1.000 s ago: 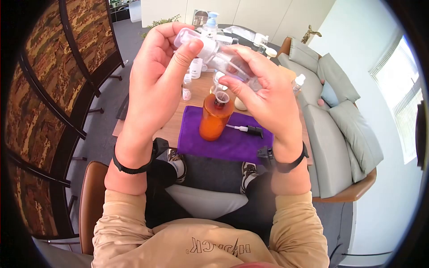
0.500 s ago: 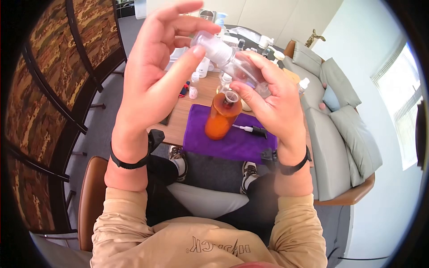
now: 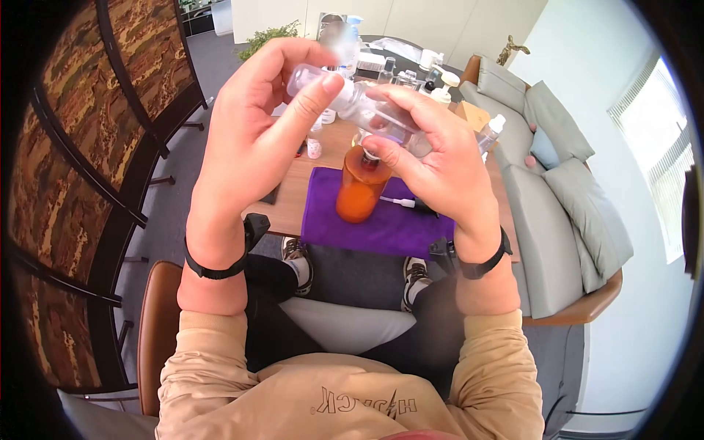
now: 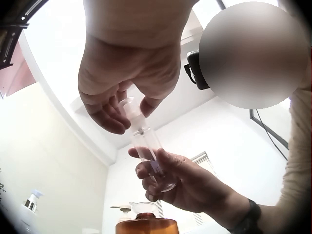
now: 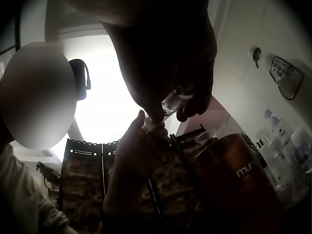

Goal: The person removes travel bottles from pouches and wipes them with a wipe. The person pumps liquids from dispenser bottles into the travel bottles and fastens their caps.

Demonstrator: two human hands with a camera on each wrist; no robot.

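Note:
In the head view the right hand (image 3: 447, 158) grips the body of a small clear bottle (image 3: 381, 117), held tilted above the table. The left hand (image 3: 260, 139) pinches the bottle's translucent capped top (image 3: 312, 79) between thumb and fingers. Below them an amber bottle (image 3: 359, 192) stands upright on a purple cloth (image 3: 330, 227), with a clear funnel in its neck, seen in the left wrist view (image 4: 145, 208). A black and white pump head (image 3: 411, 203) lies on the cloth, partly behind the right hand.
Several bottles stand at the table's (image 3: 290, 209) far side, with a small pink-white bottle (image 3: 314, 147) at left and a clear one (image 3: 491, 132) at right. A grey sofa (image 3: 539, 242) is on the right, a folding screen (image 3: 66, 183) on the left.
The left fingers, more spread half a second ago, are closer round the capped top. Both hands and the clear bottle have shifted slightly in the head view, whose angle has also moved.

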